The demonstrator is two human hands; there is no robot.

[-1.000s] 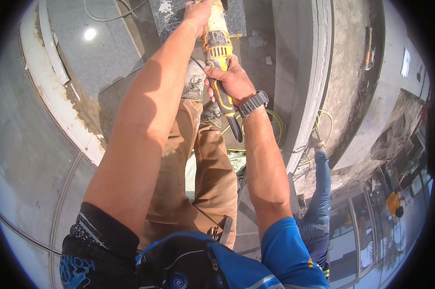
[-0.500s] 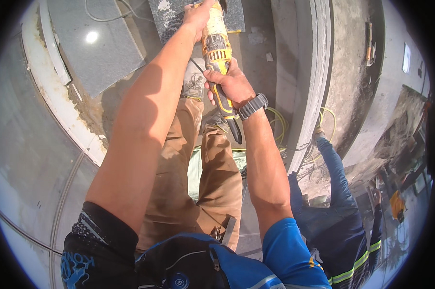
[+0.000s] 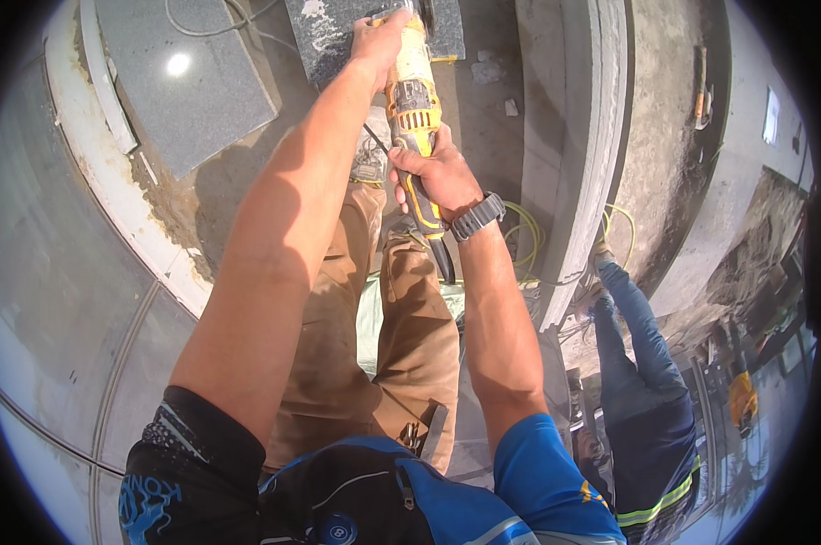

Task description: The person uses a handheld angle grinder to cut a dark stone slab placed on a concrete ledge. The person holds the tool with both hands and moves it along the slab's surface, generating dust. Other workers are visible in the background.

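A yellow and black angle grinder (image 3: 414,95) is held in both hands over a grey stone slab (image 3: 321,38) at the far edge. My right hand (image 3: 440,173) is wrapped round its black and yellow rear handle, and a grey watch is on that wrist. Farther up, my left hand (image 3: 379,41) grips the tool near its head. The disc end shows only in part at the top, against the slab's right half; I cannot tell whether it touches. A black cord end (image 3: 443,262) points back toward me from the handle.
Another grey slab (image 3: 179,82) lies at the left beside a low white-edged wall. To the right runs a concrete ledge (image 3: 597,136), with a yellow hose (image 3: 526,238) next to it. A person in jeans (image 3: 642,318) stands at the right. A long-handled tool (image 3: 701,88) lies beyond the ledge.
The grinder and both hands have shifted slightly nearer to me, and more of the disc end shows. At the right, the other person has changed stance.
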